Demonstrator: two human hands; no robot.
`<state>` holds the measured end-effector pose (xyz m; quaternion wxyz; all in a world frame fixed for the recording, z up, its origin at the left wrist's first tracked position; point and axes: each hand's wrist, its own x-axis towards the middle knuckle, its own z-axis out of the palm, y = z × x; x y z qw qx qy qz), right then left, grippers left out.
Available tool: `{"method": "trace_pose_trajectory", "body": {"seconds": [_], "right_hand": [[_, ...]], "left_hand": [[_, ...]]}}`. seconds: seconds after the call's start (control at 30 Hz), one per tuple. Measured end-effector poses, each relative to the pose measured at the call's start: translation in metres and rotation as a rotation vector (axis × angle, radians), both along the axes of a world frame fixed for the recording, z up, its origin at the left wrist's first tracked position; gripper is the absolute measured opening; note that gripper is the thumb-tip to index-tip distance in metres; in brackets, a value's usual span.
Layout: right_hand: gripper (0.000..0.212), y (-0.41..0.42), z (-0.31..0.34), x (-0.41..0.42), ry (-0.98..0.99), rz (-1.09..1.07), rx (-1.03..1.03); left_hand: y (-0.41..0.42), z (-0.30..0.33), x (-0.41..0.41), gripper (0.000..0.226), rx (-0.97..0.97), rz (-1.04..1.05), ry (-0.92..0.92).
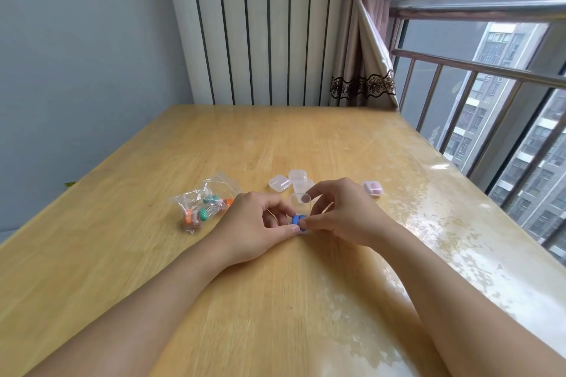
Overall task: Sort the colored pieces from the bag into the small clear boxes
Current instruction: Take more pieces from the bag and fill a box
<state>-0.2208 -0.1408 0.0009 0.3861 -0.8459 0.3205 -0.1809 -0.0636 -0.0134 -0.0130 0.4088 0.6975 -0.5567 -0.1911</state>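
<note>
Your two hands meet at the middle of the wooden counter (153, 254), both working on one small clear box (300, 203) whose lid stands open and tilted up toward the far side. Your left hand (255, 228) has its fingers curled in, thumb and fingertips pinching at the near edge of that box, right against the blue pieces (298, 220) that sit in its lower half. Your right hand (341, 213) curls in from the other side, its upper finger touching the raised lid and its thumb pressed beside the blue pieces; whether it pinches a piece or only the box rim you cannot tell from here. To the left of your left hand, almost touching its knuckles, lies the clear plastic bag (203, 200), crumpled, with orange, teal and brownish pieces visible inside. Just beyond the open box sit three more clear boxes (292, 180), closed and grouped close together, one of them partly hidden behind your right hand. To the right of your right hand stands another small box holding pink pieces (373, 187), lid shut. Behind the counter rise a white ribbed radiator (260, 27), a curtain (364, 70) with dark lace trim, and a window with a metal railing (477, 69).
</note>
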Motion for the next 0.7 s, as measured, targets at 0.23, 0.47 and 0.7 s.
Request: {"method": "trace_pose_trajectory", "body": {"seconds": [0.23, 0.47, 0.7], "right_hand": [[0.033, 0.000, 0.003, -0.003, -0.026, 0.006, 0.034], [0.014, 0.001, 0.007, -0.004, -0.051, 0.106, 0.091], [0.023, 0.005, 0.005, -0.004, -0.016, 0.207, -0.111]], "left_hand": [[0.000, 0.000, 0.000, 0.039, 0.014, 0.011, 0.030], [-0.002, -0.002, 0.001, 0.042, 0.055, -0.018, -0.096], [-0.003, -0.002, -0.002, 0.014, 0.032, 0.004, -0.057]]}}
